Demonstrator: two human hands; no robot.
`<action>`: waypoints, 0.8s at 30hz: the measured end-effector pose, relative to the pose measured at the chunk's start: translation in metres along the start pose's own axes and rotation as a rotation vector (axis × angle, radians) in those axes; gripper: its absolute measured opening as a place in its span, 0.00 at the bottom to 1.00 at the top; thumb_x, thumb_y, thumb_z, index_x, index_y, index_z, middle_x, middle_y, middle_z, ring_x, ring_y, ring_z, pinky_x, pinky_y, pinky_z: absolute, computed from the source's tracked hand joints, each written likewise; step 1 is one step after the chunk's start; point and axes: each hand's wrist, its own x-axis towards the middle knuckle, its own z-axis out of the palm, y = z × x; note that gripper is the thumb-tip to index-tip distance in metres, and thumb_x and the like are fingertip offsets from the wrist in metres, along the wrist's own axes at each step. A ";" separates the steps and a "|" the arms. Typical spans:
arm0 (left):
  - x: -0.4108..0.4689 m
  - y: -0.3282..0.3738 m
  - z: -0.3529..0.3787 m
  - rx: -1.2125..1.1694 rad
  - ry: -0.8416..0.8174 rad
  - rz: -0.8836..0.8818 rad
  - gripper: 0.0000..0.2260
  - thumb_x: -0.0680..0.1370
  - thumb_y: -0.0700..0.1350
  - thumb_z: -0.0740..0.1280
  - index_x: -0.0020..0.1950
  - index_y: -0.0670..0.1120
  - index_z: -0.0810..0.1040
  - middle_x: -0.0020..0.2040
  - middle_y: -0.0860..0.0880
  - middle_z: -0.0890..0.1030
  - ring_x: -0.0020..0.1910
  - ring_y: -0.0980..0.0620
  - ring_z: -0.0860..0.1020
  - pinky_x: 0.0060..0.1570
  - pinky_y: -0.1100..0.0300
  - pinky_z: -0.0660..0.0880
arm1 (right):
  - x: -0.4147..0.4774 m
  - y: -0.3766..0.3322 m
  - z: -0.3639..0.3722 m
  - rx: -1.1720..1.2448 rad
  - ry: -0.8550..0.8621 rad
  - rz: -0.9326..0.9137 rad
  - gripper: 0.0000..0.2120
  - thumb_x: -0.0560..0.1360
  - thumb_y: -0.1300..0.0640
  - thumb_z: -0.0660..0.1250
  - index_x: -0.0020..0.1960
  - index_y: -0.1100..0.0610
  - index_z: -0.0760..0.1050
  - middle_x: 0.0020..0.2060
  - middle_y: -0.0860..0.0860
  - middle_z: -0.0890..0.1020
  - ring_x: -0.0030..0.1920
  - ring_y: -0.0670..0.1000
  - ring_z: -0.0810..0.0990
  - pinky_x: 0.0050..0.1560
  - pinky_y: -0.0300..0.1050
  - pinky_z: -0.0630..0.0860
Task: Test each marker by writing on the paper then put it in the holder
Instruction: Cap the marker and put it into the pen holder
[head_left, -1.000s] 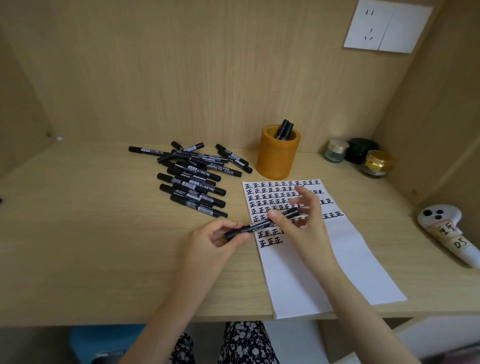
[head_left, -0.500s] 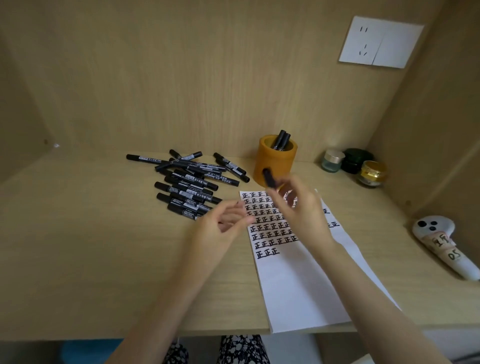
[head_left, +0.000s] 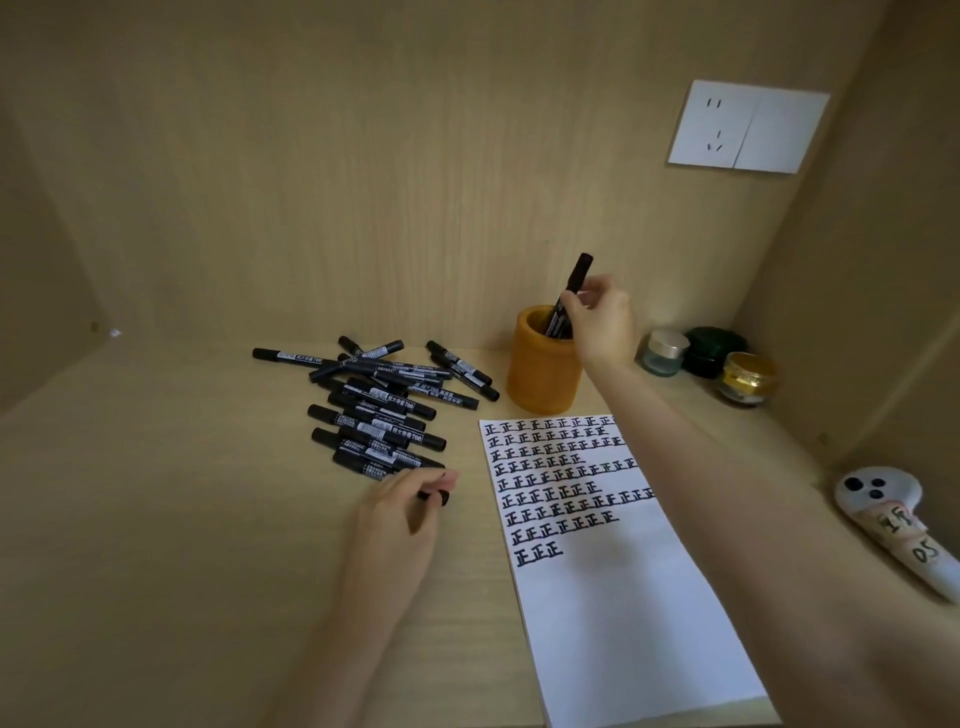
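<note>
lowering a tested marker into the orange holder, the right hand pinches its barrel between thumb and curled fingers. the marker's lower end is inside the rim and its cap end sticks up at a tilt, so by my reading this drop is nearly done but not let go. the left hand reaches to the near edge of the pile, with its fingers curled round the nearest marker, whose dark end pokes out past the fingertips.

the paper lies just right of the pile and in front of the holder. ten rows of the same test character fill its upper half, the last row only three marks long, and the lower half is blank. i judge the job well under way yet far from over, since a good dozen or more markers lie on the table untested.

the holder's inside is mostly hidden by the right hand, so i cannot count what it holds. the overlapping pile defies an exact count, and the right forearm covers the ends of several written rows. whether the nearest marker has lifted off the table is hard to say.
</note>
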 end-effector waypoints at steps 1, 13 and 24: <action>0.000 -0.001 0.000 0.003 -0.002 -0.005 0.14 0.76 0.38 0.65 0.54 0.58 0.76 0.51 0.64 0.78 0.55 0.64 0.75 0.61 0.59 0.73 | 0.000 0.003 0.003 -0.044 -0.029 0.011 0.16 0.79 0.56 0.65 0.65 0.58 0.70 0.51 0.51 0.81 0.45 0.44 0.77 0.29 0.28 0.65; 0.000 0.001 0.000 -0.011 0.002 -0.037 0.19 0.76 0.38 0.65 0.50 0.65 0.71 0.51 0.64 0.77 0.55 0.65 0.75 0.61 0.62 0.73 | 0.017 0.013 0.027 -0.486 -0.215 -0.101 0.12 0.77 0.52 0.66 0.55 0.59 0.79 0.50 0.56 0.82 0.55 0.58 0.76 0.56 0.48 0.66; 0.000 0.002 -0.002 0.016 0.004 -0.030 0.15 0.76 0.37 0.65 0.56 0.57 0.76 0.53 0.63 0.75 0.59 0.64 0.72 0.65 0.61 0.69 | 0.016 0.016 0.023 -0.503 -0.239 -0.075 0.10 0.79 0.55 0.63 0.56 0.58 0.77 0.47 0.55 0.83 0.52 0.56 0.79 0.68 0.51 0.56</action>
